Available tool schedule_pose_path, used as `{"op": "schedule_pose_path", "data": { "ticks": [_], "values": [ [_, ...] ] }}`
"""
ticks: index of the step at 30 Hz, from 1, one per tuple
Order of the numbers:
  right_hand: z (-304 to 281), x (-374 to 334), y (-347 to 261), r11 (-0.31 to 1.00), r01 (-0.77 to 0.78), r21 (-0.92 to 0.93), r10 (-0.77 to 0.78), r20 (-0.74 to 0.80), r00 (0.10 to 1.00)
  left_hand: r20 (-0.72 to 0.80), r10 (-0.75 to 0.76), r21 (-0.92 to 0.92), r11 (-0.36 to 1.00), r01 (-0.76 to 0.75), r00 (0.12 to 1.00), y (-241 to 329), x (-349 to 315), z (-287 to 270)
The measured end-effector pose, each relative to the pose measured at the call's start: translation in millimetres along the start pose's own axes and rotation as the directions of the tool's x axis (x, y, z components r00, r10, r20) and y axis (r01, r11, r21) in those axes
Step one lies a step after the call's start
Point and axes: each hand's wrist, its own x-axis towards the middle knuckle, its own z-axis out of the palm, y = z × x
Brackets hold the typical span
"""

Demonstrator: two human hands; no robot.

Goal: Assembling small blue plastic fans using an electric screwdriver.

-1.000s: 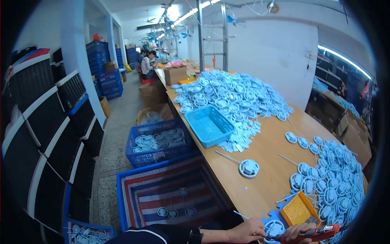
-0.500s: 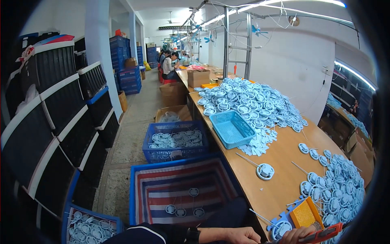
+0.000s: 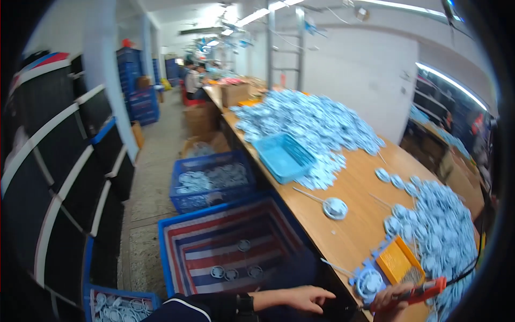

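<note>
Lower frame: our left hand (image 3: 303, 298) uncurls, empty, thus free; our right hand (image 3: 390, 298) grips the red tool (image 3: 431, 291).

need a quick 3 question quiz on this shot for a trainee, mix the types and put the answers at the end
1. Which of the person's hands holds the red tool?
A. left
B. right
C. neither

2. True or false: the teal basket stands on the table.

3. How many round parts can be seen on the striped sheet lining the blue bin?

Key: 1. B, the right hand. 2. True. 3. Four.
</note>
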Motion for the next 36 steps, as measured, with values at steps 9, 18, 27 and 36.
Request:
{"op": "schedule_pose_path", "data": {
  "ticks": [9, 18, 27, 36],
  "values": [
    [-87, 28, -10, 0.979, 0.066, -0.191, -0.089, -0.118, 0.989, -0.031, -0.036, 0.111, 0.993, 0.040, 0.999, -5, 22, -10],
    [-119, 75, 37, 0.963, 0.158, -0.217, -0.210, -0.246, 0.946, -0.165, 0.348, 0.604, 0.776, -0.184, 0.923, 23, 139, 0],
    [-136, 77, 63, 0.943, 0.205, -0.260, -0.244, -0.125, 0.962, -0.077, 0.299, 0.745, 0.652, -0.144, 0.951, -1, 186, 18],
    [-140, 75, 70, 0.949, 0.147, -0.280, -0.204, -0.186, 0.961, -0.092, 0.301, 0.746, 0.652, -0.134, 0.949, -4, 186, 20]
  ]
}}
